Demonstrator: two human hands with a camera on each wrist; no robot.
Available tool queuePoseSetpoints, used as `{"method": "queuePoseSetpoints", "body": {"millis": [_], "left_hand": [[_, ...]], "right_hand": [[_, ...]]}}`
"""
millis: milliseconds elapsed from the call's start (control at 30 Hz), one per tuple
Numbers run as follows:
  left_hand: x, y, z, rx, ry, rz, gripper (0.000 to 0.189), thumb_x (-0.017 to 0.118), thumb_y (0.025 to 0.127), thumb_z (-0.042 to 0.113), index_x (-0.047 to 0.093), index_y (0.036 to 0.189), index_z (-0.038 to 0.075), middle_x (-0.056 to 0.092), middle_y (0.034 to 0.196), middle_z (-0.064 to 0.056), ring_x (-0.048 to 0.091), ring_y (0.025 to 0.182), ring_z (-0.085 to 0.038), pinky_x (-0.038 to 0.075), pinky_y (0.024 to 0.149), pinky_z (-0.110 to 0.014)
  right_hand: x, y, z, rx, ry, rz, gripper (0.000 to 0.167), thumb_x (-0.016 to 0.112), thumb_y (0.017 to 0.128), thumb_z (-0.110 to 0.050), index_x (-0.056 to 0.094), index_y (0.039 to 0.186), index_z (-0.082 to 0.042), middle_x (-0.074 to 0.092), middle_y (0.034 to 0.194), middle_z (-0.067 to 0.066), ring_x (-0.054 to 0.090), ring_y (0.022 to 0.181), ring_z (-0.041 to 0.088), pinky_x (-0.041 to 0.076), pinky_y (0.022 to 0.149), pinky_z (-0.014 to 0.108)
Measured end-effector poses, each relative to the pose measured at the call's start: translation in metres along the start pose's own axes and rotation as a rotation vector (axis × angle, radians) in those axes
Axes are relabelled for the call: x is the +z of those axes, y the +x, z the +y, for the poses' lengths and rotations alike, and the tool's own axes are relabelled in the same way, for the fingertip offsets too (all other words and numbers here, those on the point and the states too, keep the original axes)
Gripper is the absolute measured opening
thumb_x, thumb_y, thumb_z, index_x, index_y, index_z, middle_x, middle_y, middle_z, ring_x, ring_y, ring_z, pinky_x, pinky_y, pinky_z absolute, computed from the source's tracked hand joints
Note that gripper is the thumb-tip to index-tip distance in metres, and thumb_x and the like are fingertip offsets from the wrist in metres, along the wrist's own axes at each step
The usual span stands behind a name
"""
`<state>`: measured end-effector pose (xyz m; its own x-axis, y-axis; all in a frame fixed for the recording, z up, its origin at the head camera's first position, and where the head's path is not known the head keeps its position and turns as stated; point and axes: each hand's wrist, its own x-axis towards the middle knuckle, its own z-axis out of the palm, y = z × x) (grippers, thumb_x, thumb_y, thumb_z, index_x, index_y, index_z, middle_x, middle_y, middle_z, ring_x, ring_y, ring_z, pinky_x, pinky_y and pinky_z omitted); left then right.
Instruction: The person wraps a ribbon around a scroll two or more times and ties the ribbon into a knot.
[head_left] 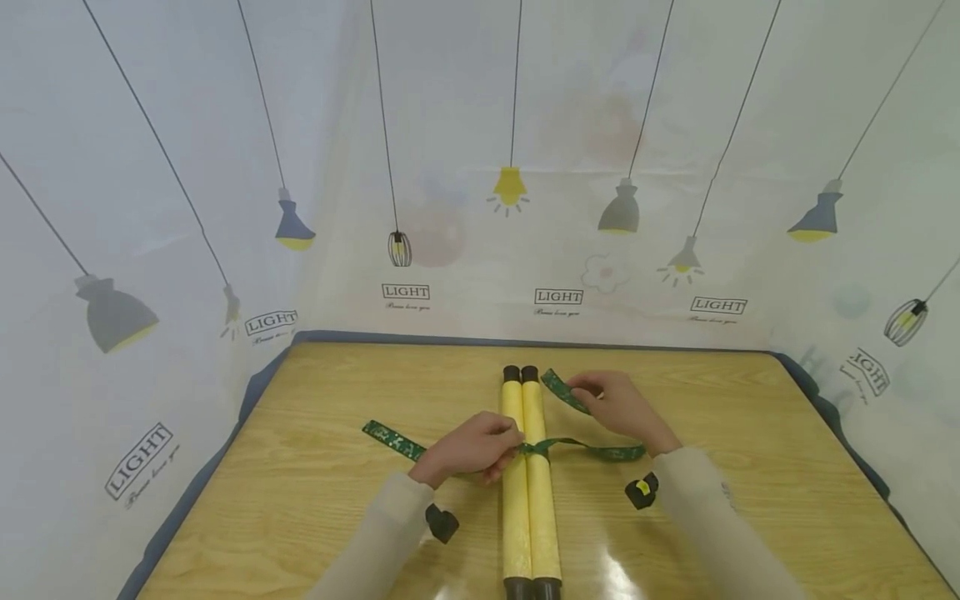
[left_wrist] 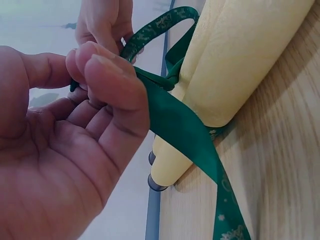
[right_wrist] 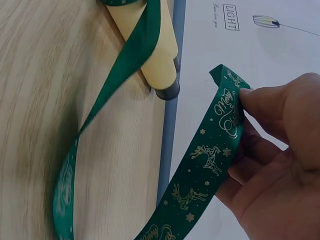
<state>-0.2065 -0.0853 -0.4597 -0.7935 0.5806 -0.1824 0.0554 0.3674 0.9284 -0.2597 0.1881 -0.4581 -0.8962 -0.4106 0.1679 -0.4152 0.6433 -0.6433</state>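
Two pale-yellow rolls (head_left: 516,517) with dark end caps lie side by side on the table, pointing away from me. A green ribbon (head_left: 615,453) with gold print goes around both and crosses over itself on top. My left hand (head_left: 472,446) is over the left roll, thumb and fingertips pinching the ribbon (left_wrist: 182,129) close to the crossing. One tail runs out to the left beneath that hand. Right of the rolls, my right hand (head_left: 615,402) pinches the other tail near its end, raised off the table; the printed reindeer on this ribbon (right_wrist: 200,165) face the right wrist view.
The wooden table (head_left: 300,500) has a blue-grey edge (head_left: 450,339) at the back and sides. White sheets printed with hanging lamps (head_left: 480,250) surround it. A small black object shows by each wrist, one at the left (head_left: 442,523) and one at the right (head_left: 642,490).
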Motion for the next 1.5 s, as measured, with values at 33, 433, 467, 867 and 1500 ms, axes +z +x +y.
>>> {"method": "queuePoseSetpoints", "body": {"millis": [33,433,467,867,1500], "left_hand": [[0.000,0.000,0.000,0.000,0.000,-0.001,0.036,0.047,0.109,0.020,0.057,0.080,0.002,0.050,0.057,0.000,0.047,0.044,-0.013,0.045,0.047,-0.028],[0.002,0.002,0.002,-0.006,-0.008,-0.008,0.035,0.048,0.109,0.021,0.057,0.079,0.007,0.050,0.057,0.002,0.047,0.045,-0.013,0.044,0.046,-0.027],[0.002,0.002,0.002,-0.004,-0.008,-0.009,0.035,0.047,0.109,0.021,0.056,0.078,0.008,0.050,0.057,0.002,0.047,0.045,-0.013,0.044,0.046,-0.027],[0.002,0.001,0.003,-0.012,-0.012,0.003,0.038,0.048,0.109,0.021,0.060,0.097,-0.012,0.050,0.058,0.001,0.046,0.045,-0.013,0.043,0.047,-0.028],[-0.008,0.005,-0.002,-0.023,-0.032,-0.004,0.038,0.046,0.110,0.026,0.063,0.090,-0.001,0.050,0.060,0.002,0.047,0.047,-0.014,0.046,0.047,-0.031]], "right_hand": [[0.003,0.003,-0.002,0.000,0.004,-0.004,0.022,0.058,0.104,-0.010,0.073,0.120,-0.005,0.075,0.111,0.010,0.066,0.092,0.018,0.053,0.073,0.032],[0.036,0.027,-0.028,-0.020,0.035,-0.056,0.024,0.056,0.104,-0.007,0.075,0.119,-0.006,0.075,0.115,0.010,0.068,0.096,0.019,0.057,0.081,0.037],[0.038,0.028,-0.030,-0.017,0.039,-0.062,0.024,0.056,0.104,-0.007,0.075,0.119,-0.007,0.075,0.116,0.010,0.068,0.098,0.020,0.057,0.082,0.037],[0.037,0.023,-0.032,0.002,0.137,-0.092,0.027,0.054,0.105,-0.010,0.070,0.126,-0.002,0.071,0.128,0.014,0.067,0.117,0.032,0.057,0.095,0.046],[0.026,-0.013,-0.046,-0.148,0.158,-0.235,0.029,0.071,0.098,-0.018,0.071,0.126,-0.009,0.073,0.098,-0.003,0.066,0.086,0.010,0.057,0.076,0.027]]}}
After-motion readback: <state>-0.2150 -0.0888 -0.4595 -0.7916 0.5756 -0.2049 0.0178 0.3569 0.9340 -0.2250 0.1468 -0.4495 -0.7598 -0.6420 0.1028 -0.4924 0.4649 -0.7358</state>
